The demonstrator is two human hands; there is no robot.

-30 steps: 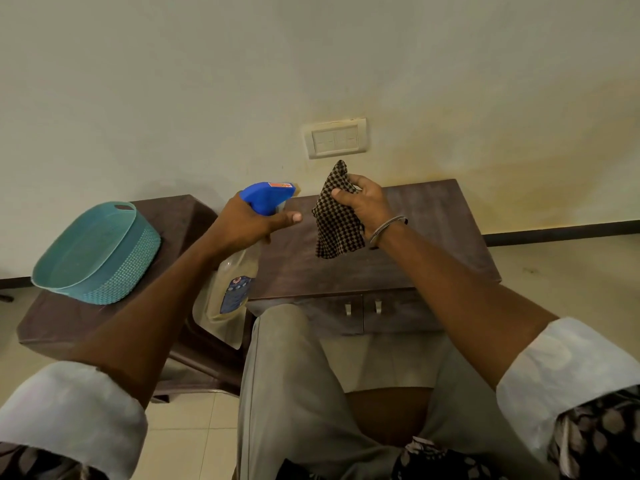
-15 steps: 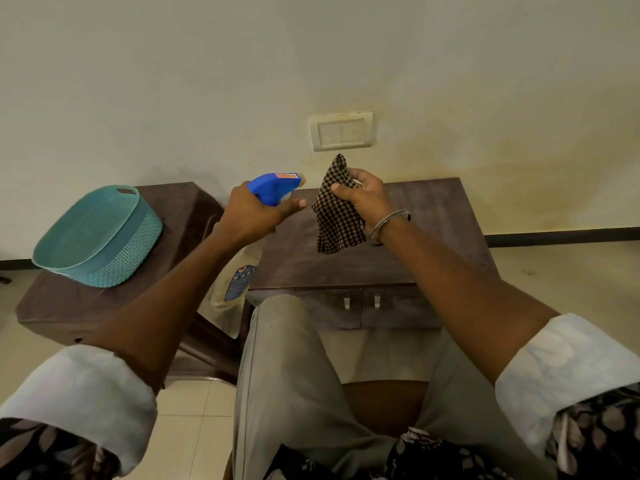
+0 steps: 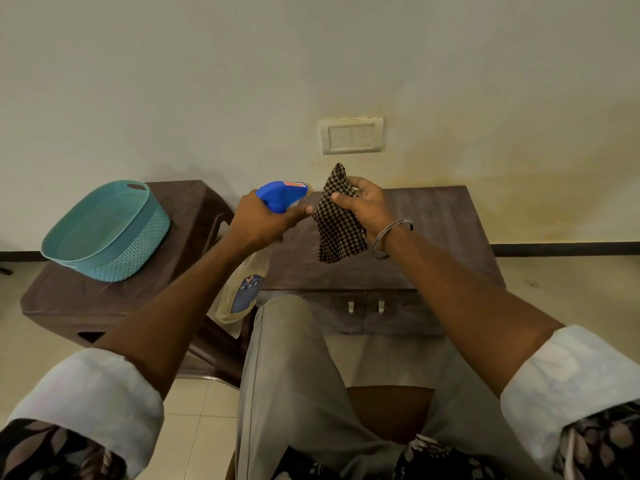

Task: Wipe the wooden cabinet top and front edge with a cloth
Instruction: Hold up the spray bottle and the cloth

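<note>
A low dark wooden cabinet (image 3: 440,223) stands against the wall, its two small doors facing me. My right hand (image 3: 365,206) holds a brown-and-cream checked cloth (image 3: 337,230) hanging in the air above the cabinet top. My left hand (image 3: 265,221) grips a spray bottle (image 3: 282,195) with a blue trigger head, a finger on the trigger. The nozzle points at the cloth from close by. The pale bottle body hangs below my left forearm, partly hidden.
A teal plastic basket (image 3: 104,233) sits on a dark side table (image 3: 55,299) to the left of the cabinet. A white switch plate (image 3: 351,136) is on the wall above. My raised knee (image 3: 287,327) in grey trousers is in front of the cabinet doors.
Both hands have drifted slightly up and toward the wall, still holding bottle and cloth close together. The view has shifted a little.
</note>
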